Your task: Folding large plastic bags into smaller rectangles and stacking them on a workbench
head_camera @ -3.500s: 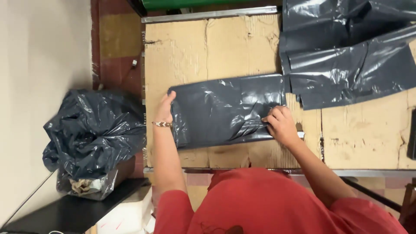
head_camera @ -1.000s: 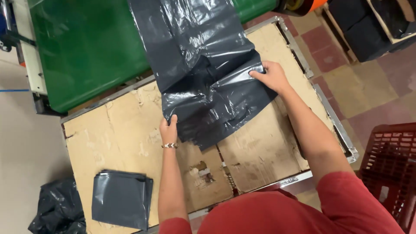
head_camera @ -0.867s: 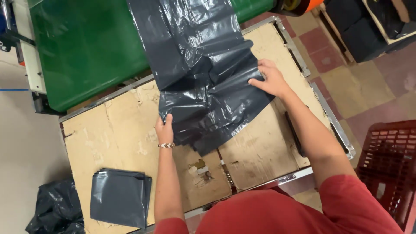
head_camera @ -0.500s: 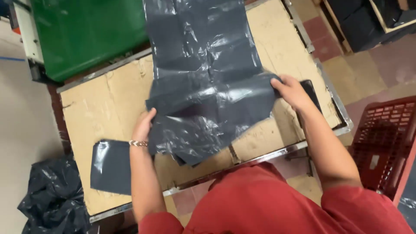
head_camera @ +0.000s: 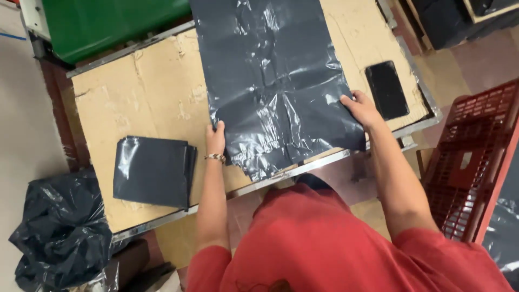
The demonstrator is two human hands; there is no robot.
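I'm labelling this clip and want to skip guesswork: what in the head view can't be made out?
- Far end of the large dark grey plastic bag: cut off by the top edge.
- Cardboard-covered table under it: hidden by the bag.
- Left hand and right hand fingertips: curled over the bag's edges.
- Contents of the tied black sack: opaque.
- Red plastic crate: cut by the right edge.

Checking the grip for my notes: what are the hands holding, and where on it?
Both hold the dark plastic bag: left hand on its left edge, right hand on its right edge.
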